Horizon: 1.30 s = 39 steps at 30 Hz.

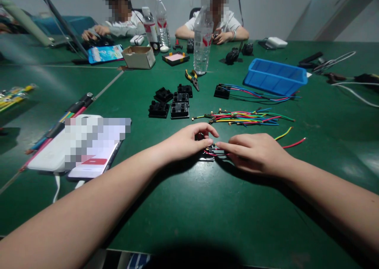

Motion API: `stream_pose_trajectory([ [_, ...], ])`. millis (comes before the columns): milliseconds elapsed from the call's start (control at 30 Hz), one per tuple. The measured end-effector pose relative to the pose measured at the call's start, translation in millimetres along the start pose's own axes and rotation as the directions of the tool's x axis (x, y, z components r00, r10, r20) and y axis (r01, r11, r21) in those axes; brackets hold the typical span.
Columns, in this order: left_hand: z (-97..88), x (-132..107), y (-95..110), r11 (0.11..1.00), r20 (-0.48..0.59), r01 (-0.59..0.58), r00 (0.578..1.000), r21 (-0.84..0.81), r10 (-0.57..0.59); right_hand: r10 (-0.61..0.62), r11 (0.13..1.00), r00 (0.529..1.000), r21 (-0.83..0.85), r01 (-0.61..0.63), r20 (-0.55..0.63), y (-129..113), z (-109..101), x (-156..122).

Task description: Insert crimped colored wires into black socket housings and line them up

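Left grip (192,141) curled over black module (206,157), right grip (256,152) pinched around wires (294,144), wire bundle (245,117), blue bin (274,77) beyond

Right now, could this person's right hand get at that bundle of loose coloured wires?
Probably yes: the bundle of coloured wires lies just beyond the right hand, with nothing visible standing between, though that hand seems busy at the black plastic part.

Right of the wire bundle (242,117), bare desk (331,133) leaves room to pass. Left of it stand black housings (180,110); behind it, a blue bin (275,77) blocks the way, and in front, the left hand (189,142) and right hand (256,152).
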State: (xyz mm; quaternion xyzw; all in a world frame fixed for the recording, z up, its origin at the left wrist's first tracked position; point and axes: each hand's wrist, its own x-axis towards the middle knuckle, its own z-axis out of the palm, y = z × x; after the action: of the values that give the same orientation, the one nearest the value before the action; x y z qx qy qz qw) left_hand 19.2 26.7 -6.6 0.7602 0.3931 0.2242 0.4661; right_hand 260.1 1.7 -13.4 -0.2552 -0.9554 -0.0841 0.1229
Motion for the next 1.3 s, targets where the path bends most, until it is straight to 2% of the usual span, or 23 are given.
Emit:
stream_pose_trajectory([
  [167,1.5,-3.1,-2.4,0.999,-0.019,0.027,0.999,0.018,-0.026,0.001,0.999,0.999,0.052,-0.003,0.05,1.2,1.8,-0.6],
  [267,2.6,-5.0,-3.9,1.0,-0.057,0.005,0.998,0.009,-0.004,0.005,0.999,0.999,0.053,-0.008,0.052,1.2,2.7,-1.3],
  [433,4.2,-5.3,-4.2,0.999,-0.103,-0.035,0.994,0.019,0.036,-0.018,1.0,0.999,-0.024,0.019,0.04,-0.8,1.5,-0.2],
  [633,4.8,-4.8,-3.4,1.0,-0.086,-0.009,0.996,0.021,0.01,-0.057,0.996,0.998,-0.07,0.058,0.019,-1.4,1.2,0.7],
  [767,5.8,-5.9,-2.8,0.994,-0.122,-0.041,0.991,0.1,0.053,-0.06,0.994,0.998,-0.085,0.061,0.015,-0.9,2.2,-0.5],
  [967,6.9,-6.0,-2.8,0.992,-0.2,-0.021,0.979,0.127,0.046,-0.08,0.989,0.997,-0.127,0.08,0.001,-0.1,1.9,-1.3],
  [1100,6.6,-5.2,-4.2,0.996,-0.26,-0.032,0.964,0.086,0.054,-0.077,0.987,0.997,-0.14,0.076,-0.004,1.1,2.5,-2.6],
  [1300,6.6,-5.2,-5.7,0.998,-0.307,-0.003,0.952,-0.064,-0.017,-0.075,0.989,0.997,-0.125,0.073,-0.009,2.3,1.8,-4.0],
])
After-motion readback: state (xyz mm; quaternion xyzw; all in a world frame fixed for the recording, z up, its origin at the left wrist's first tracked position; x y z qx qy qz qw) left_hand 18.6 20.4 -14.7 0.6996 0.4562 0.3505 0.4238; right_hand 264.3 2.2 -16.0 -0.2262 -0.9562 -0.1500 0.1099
